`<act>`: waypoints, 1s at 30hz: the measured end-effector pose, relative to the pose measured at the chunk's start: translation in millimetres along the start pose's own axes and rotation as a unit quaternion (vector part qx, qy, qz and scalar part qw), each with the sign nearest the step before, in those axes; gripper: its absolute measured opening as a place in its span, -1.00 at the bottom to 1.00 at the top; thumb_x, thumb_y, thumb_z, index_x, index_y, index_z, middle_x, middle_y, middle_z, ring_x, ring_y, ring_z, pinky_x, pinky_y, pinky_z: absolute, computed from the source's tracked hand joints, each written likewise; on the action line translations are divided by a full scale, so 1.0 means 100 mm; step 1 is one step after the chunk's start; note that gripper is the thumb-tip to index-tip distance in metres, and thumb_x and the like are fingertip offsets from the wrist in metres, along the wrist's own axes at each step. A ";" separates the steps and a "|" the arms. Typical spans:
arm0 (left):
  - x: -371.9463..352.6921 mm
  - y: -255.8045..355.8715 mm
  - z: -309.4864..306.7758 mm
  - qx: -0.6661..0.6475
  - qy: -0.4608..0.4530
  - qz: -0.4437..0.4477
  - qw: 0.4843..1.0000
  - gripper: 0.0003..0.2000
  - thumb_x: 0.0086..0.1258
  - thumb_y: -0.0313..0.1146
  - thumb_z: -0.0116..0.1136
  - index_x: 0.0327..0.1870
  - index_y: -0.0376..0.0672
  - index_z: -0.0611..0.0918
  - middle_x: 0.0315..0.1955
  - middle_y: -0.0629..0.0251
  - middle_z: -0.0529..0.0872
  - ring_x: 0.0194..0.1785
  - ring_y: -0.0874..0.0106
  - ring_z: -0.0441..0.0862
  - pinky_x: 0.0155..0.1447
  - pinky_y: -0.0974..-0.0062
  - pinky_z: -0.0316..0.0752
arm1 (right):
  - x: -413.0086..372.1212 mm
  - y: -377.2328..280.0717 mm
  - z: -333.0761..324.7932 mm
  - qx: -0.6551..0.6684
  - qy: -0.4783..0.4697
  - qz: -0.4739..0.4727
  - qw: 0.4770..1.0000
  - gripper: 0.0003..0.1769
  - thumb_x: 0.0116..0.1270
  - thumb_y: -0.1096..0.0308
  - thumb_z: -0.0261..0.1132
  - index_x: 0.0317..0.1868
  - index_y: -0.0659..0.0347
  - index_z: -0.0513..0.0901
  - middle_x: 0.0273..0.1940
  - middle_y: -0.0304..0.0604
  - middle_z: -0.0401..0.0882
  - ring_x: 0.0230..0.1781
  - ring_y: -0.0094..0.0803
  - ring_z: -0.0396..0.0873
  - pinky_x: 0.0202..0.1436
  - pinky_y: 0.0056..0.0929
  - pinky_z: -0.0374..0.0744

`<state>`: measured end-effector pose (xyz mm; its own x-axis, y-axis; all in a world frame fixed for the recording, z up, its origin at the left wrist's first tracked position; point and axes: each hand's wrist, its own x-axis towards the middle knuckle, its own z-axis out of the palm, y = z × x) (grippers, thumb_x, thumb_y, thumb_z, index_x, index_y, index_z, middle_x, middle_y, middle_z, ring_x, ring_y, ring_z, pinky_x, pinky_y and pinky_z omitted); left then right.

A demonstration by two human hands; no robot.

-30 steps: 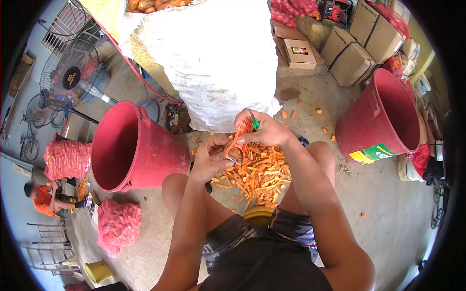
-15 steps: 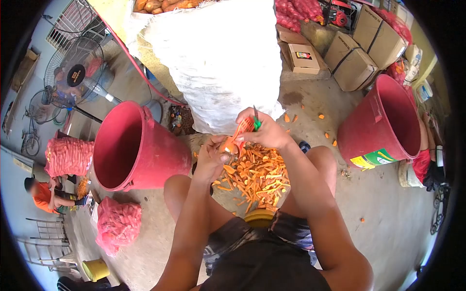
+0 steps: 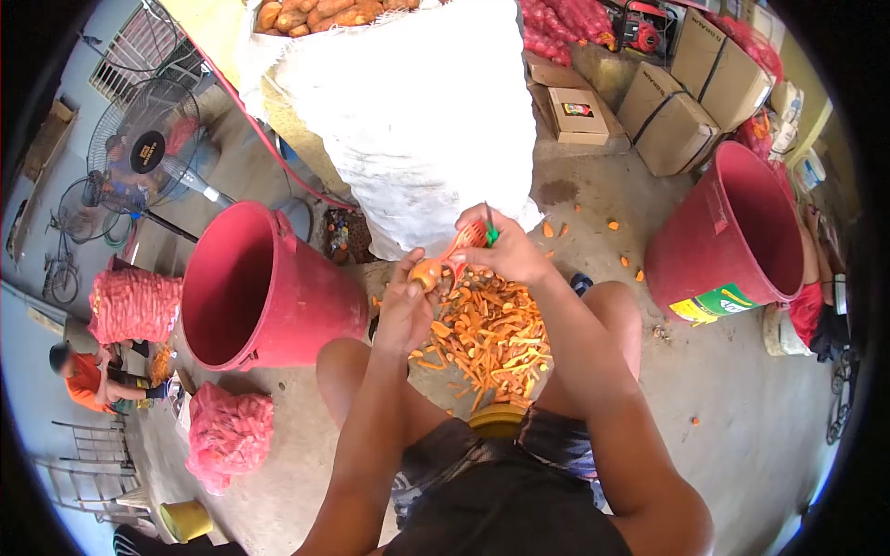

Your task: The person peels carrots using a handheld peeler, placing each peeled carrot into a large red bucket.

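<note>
In my left hand (image 3: 405,301) is a carrot (image 3: 426,272), its rounded orange end between thumb and fingers. My right hand (image 3: 508,248) is closed around an orange slotted plastic tool (image 3: 466,243), apparently a peeler, which meets the carrot's side. A small green-handled thing (image 3: 490,233), perhaps a knife, is also tucked in the right fingers. Both hands are above a pile of orange peelings and cut pieces (image 3: 496,338) on the floor between my knees.
A large red bin (image 3: 315,296) stands left, another red bin (image 3: 686,236) right. Ahead is a tall white sack (image 3: 426,130) with carrots (image 3: 329,14) on top. Pink mesh bags (image 3: 230,431), a fan (image 3: 146,148), a seated person (image 3: 88,375) and cardboard boxes (image 3: 667,120) surround me.
My left hand and the carrot have shifted slightly left, and the carrot is turned so more of its end shows. The right hand stays nearly in place. The view has tilted a little.
</note>
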<state>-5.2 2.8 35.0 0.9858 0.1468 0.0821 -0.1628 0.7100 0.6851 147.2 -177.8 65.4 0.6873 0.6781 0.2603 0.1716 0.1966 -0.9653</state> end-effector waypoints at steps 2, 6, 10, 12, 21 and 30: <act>-0.01 -0.03 -0.01 -0.004 0.016 -0.008 1.000 -0.28 0.32 -0.26 0.61 0.43 -0.24 0.46 0.20 0.15 0.70 0.26 0.32 0.68 0.43 0.32 0.53 | -0.04 -0.04 0.03 -0.019 -0.005 -0.004 1.000 -0.58 0.31 0.51 0.62 0.10 0.18 0.62 -0.05 -0.36 0.64 0.01 -0.57 0.57 0.17 -0.46 0.58; -0.05 -0.03 -0.05 0.041 0.001 -0.009 0.999 -0.32 0.31 -0.44 0.58 0.42 -0.28 0.46 0.20 0.12 0.70 0.29 0.28 0.69 0.48 0.24 0.53 | -0.04 -0.03 -0.03 -0.009 -0.022 -0.004 1.000 -0.58 0.31 0.48 0.62 0.10 0.14 0.63 -0.05 -0.35 0.65 -0.01 -0.57 0.56 0.15 -0.47 0.58; -0.09 0.04 -0.07 0.092 -0.004 -0.016 0.996 -0.34 0.29 -0.53 0.54 0.40 -0.31 0.47 0.21 0.06 0.70 0.30 0.24 0.69 0.48 0.20 0.53 | 0.01 0.18 -0.15 -0.026 -0.002 0.016 1.000 -0.59 0.32 0.55 0.60 0.10 0.18 0.63 -0.04 -0.38 0.62 -0.01 -0.60 0.57 0.10 -0.49 0.60; -0.11 0.05 -0.07 0.077 -0.007 -0.015 0.997 -0.36 0.29 -0.53 0.54 0.39 -0.31 0.48 0.21 0.05 0.70 0.30 0.24 0.69 0.49 0.20 0.53 | 0.06 0.29 -0.24 -0.011 0.010 0.058 0.998 -0.59 0.32 0.55 0.60 0.09 0.18 0.63 -0.05 -0.38 0.63 -0.02 -0.60 0.57 0.11 -0.49 0.60; -0.08 -0.01 -0.13 0.096 0.027 -0.006 0.995 -0.41 0.22 -0.58 0.56 0.27 -0.29 0.52 0.22 0.08 0.68 0.31 0.29 0.67 0.49 0.21 0.53 | -0.10 -0.06 -0.03 -0.031 -0.027 0.011 0.999 -0.59 0.30 0.50 0.62 0.07 0.14 0.63 -0.07 -0.37 0.66 0.00 -0.56 0.58 0.17 -0.45 0.59; -0.10 0.03 -0.08 0.074 -0.008 0.007 0.997 -0.35 0.28 -0.43 0.59 0.37 -0.29 0.51 0.24 0.16 0.68 0.30 0.30 0.67 0.47 0.26 0.53 | 0.02 0.20 -0.22 0.015 0.047 0.115 0.992 -0.60 0.32 0.56 0.59 0.08 0.17 0.63 -0.07 -0.36 0.64 -0.03 -0.60 0.60 0.08 -0.49 0.64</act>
<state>-15.5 9.1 30.1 0.9841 0.1444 0.1032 -0.1700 0.5990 0.7825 167.2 -187.7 45.7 0.7694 0.6381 0.0299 -0.0171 0.0672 -0.9976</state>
